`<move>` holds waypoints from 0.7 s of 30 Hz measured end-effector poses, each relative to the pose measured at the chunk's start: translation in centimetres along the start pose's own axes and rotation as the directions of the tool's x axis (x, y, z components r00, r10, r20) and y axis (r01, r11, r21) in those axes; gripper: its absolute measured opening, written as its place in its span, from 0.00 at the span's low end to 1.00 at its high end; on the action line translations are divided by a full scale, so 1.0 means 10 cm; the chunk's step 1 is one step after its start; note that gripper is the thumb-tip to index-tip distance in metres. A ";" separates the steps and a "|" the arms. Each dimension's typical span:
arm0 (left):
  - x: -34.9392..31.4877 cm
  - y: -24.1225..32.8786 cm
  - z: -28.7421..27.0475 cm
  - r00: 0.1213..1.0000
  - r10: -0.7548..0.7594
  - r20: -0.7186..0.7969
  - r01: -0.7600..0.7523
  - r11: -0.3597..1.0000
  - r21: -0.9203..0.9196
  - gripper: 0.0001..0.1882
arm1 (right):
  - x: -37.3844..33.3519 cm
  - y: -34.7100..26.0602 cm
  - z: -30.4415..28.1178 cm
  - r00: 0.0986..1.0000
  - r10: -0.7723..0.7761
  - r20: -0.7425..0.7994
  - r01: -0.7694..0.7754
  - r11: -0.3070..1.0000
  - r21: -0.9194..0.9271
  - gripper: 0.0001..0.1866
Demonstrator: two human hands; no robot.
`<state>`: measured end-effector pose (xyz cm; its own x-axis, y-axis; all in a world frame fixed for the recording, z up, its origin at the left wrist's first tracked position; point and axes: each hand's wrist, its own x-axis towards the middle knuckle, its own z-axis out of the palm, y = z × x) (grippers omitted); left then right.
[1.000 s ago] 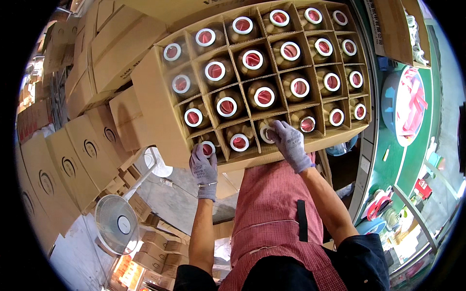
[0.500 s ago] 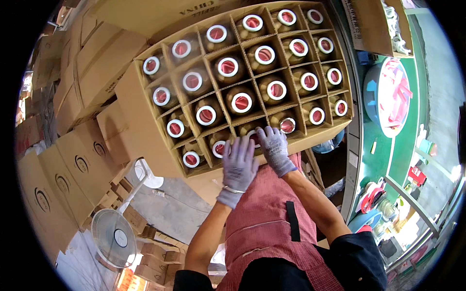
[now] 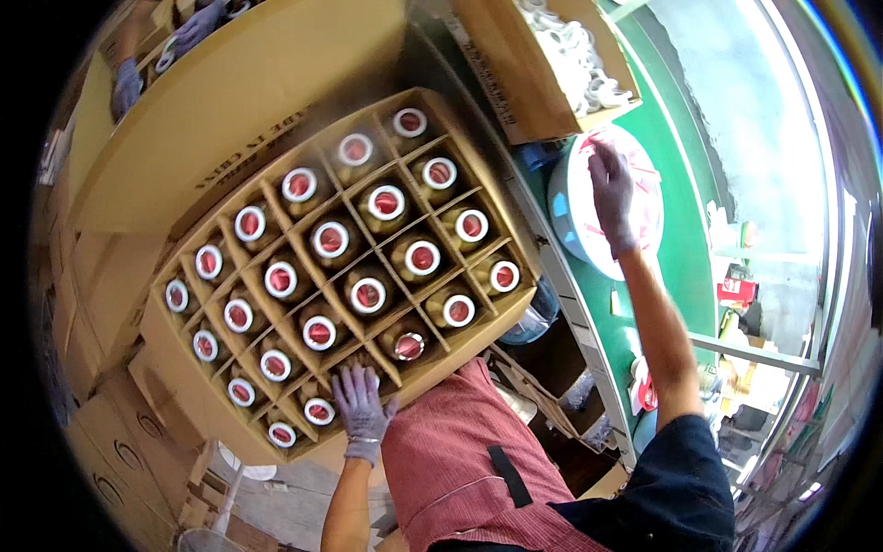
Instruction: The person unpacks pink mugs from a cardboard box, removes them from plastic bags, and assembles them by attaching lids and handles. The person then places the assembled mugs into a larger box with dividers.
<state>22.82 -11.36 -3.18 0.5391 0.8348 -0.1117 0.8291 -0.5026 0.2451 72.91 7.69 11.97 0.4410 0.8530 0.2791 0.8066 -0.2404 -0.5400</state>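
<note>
My left hand [image 3: 365, 402], in a grey-purple glove, rests at the near edge of a divided cardboard carton [image 3: 464, 354]. Its fingers are spread over a front cell and partly hide the jar in it. Beside it stands a white-rimmed jar [image 3: 319, 411]; several such jars fill the other cells, red material showing inside their rings. One jar [image 3: 408, 346], right of that hand, has a shinier, uneven rim. My right hand [image 3: 614, 189], gloved too, reaches over a light blue basin [image 3: 563, 207] of pink strips [image 3: 648, 179]. Its fingers are drawn together at the strips; any held strip cannot be made out.
Beyond the basin, an open box [image 3: 497, 78] holds white rings [image 3: 575, 55] at the green table's [image 3: 676, 138] edge. The carton's raised flap [image 3: 248, 92] stands at the far side. Another person's gloved hands [image 3: 195, 29] show past it. Stacked cartons [image 3: 120, 451] stand left.
My right hand has left the carton's front row and swung right to the basin. My left hand has shifted to the front cell where the right hand was. The view has turned rightward.
</note>
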 end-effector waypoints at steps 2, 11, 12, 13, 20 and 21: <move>-0.01 -0.03 -0.04 1.000 0.024 -0.001 -0.024 0.999 0.048 0.40 | 0.68 0.33 0.03 0.997 0.077 0.027 -0.078 0.997 0.030 0.16; 0.02 -0.16 0.01 0.997 0.076 0.003 -0.076 0.993 0.084 0.44 | 1.84 1.78 0.82 0.953 0.134 0.270 0.019 0.868 -0.497 0.26; -0.04 -0.11 0.03 0.999 0.041 0.019 -0.042 0.995 0.086 0.46 | 1.86 1.36 0.89 0.841 0.356 0.407 -0.039 0.791 -0.610 0.23; -0.06 -0.09 0.02 1.000 0.020 0.017 -0.022 0.996 0.087 0.44 | 1.86 1.25 0.84 0.861 0.325 0.391 -0.073 0.840 -0.537 0.23; 0.03 -0.08 -0.03 0.999 0.044 -0.024 -0.042 0.997 0.061 0.41 | 1.65 1.30 0.36 0.994 0.083 -0.068 -0.090 0.990 -0.110 0.26; 0.01 -0.06 -0.01 0.999 0.036 -0.031 -0.034 0.997 0.063 0.41 | 1.55 1.13 0.29 0.982 0.191 0.011 -0.190 0.967 0.172 0.22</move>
<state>22.38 -10.95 -3.24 0.5634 0.8230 -0.0725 0.8182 -0.5435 0.1876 87.76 19.57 7.88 0.5823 0.7967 0.1619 0.6284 -0.3146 -0.7114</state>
